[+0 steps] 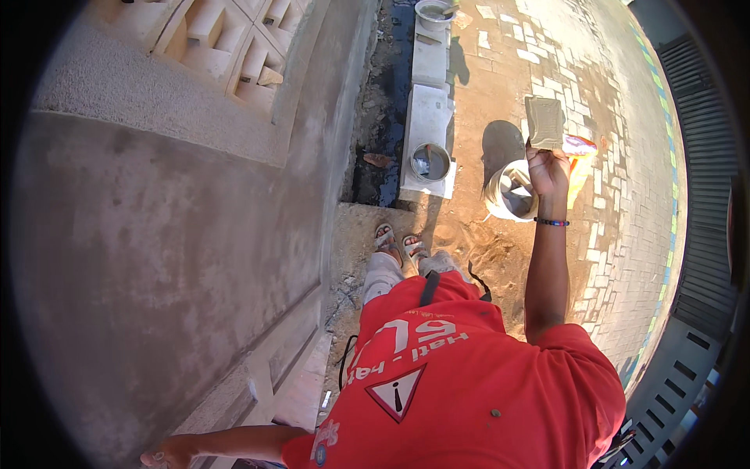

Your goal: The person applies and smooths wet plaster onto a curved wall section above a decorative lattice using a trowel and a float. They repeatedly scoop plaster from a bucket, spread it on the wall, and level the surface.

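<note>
Red shirt cloth lies nearest, and past it my right arm reaches out to where the fingers of my right hand are closed on the near edge of a flat board, with no gap that I can see. To hold it out well, I'd say, I should pinch that edge firmly, wrist straight, and tilt it only slowly, so any wet coating doesn't slip off. It looks roughly rectangular, dull grey-brown, faintly streaked, with a slightly lighter rim; whether I see mortar or a bare face I cannot tell. It is up in the air, just beyond the rim of a pale bucket, near an orange-and-yellow packet. Farther left, a bowl sits toward the near edge of the concrete slab. My left hand is low by the grey wall, nothing visible in it; how far it is open I cannot tell.
</note>
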`<state>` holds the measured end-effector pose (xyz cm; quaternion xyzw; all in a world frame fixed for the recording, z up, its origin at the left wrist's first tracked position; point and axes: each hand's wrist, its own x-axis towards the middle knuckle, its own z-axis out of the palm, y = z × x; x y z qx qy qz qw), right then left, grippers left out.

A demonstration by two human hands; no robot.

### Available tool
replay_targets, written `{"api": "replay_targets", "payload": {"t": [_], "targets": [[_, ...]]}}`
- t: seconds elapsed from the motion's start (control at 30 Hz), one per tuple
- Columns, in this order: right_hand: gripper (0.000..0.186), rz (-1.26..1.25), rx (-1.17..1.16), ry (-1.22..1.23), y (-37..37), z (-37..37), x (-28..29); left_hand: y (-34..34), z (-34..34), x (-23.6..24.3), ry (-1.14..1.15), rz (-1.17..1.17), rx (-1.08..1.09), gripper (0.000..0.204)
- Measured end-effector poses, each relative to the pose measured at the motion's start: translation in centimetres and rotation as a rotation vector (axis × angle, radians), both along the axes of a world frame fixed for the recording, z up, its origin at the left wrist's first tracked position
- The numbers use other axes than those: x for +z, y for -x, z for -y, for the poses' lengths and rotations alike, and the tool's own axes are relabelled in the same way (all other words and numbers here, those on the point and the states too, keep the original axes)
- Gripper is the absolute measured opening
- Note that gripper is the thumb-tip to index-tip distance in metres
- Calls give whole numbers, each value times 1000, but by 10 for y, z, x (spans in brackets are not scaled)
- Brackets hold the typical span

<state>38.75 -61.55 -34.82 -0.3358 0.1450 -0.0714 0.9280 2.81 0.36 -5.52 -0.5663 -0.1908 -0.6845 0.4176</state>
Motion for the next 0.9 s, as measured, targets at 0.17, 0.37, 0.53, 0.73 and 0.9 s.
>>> {"api": "replay_targets", "payload": {"t": [0.17,0.37,0.53,0.73,0.9], "targets": [[32,120,-61,-352,11,15,-6,-168,109,-176,925,-578,-859,18],[32,170,-92,-238,33,69,-20,-249,161,-294,1511,-1109,-1173,5],[31,113,-229,-194,40,121,-45,-309,236,-342,1484,-1277,-1343,7],[29,43,-153,-210,25,227,-121,-412,389,-385,1794,-1270,-1603,18],[29,-14,-166,-198,-6,279,-106,-473,472,-432,2419,-1318,-1612,34]]}}
